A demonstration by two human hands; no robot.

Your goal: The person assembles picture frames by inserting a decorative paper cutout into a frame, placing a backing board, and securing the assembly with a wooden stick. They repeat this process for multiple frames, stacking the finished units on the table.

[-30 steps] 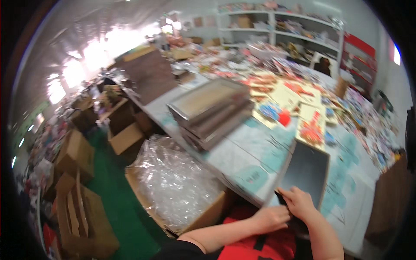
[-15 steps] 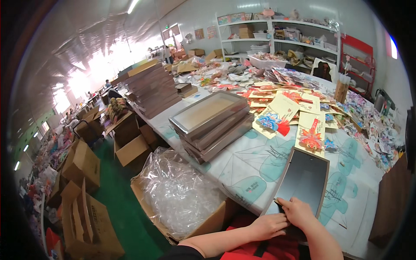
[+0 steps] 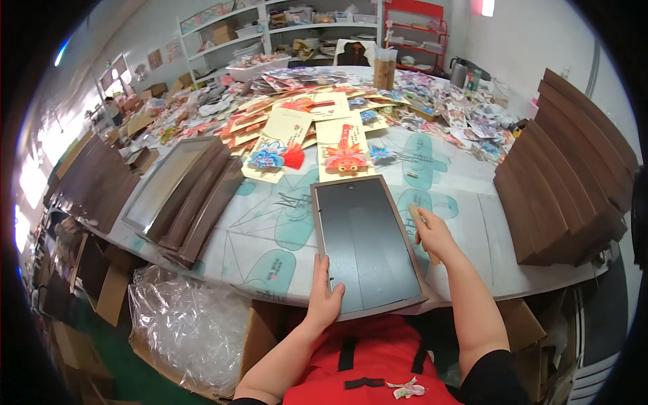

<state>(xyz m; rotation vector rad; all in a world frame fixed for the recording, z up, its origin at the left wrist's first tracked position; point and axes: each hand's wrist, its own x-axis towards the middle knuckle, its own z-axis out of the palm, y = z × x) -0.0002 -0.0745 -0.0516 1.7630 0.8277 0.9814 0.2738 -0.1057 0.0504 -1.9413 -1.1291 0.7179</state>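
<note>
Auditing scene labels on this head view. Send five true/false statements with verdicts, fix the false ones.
1. The left hand touches the brown-framed dark panel. True.
2. The right hand is left of that panel. False: the right hand is to its right.
3. The cardboard box holds clear plastic. True.
4. The red rack stands left of the white shelves. False: the red rack stands right of them.
5. A blue ornament lies on a cream card. True.

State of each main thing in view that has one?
Frame: lying dark side up
Left hand: touching frame, thumb spread
Right hand: curled beside frame, hold unclear
Cardboard box: open, holding clear plastic
Cards: spread, overlapping
Brown frames, left: stacked
Brown pile, right: stacked
</note>
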